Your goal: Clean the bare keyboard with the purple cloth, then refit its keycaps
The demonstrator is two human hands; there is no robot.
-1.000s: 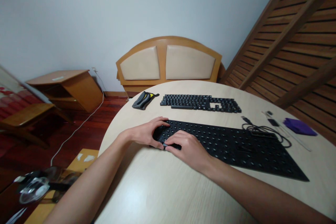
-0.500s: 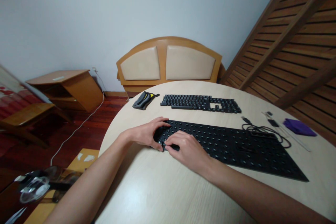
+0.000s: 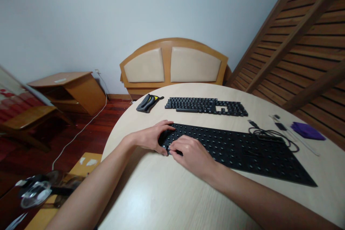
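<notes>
A black keyboard base (image 3: pixel 229 147) with its keycaps off lies on the round table. My left hand (image 3: pixel 152 137) grips its left end, thumb at the front edge and fingers at the back edge. Over the front left corner, my right hand (image 3: pixel 188 152) has thumb and forefinger pinched together. Whatever sits between those fingertips is too small and hidden to make out. Behind the base, removed keycaps (image 3: pixel 188 103) are laid out in keyboard order, with a gap around the arrow keys.
A black, grey and yellow pouch-like item (image 3: pixel 148 103) lies at the back left. To the right are the coiled USB cable (image 3: pixel 269 131), a thin white stick (image 3: pixel 306 143), a small black piece (image 3: pixel 280 126) and a purple cloth (image 3: pixel 308 130).
The fingers of my right hand have curled slightly closer together at the corner of the keyboard base. My left hand stays where it was.
</notes>
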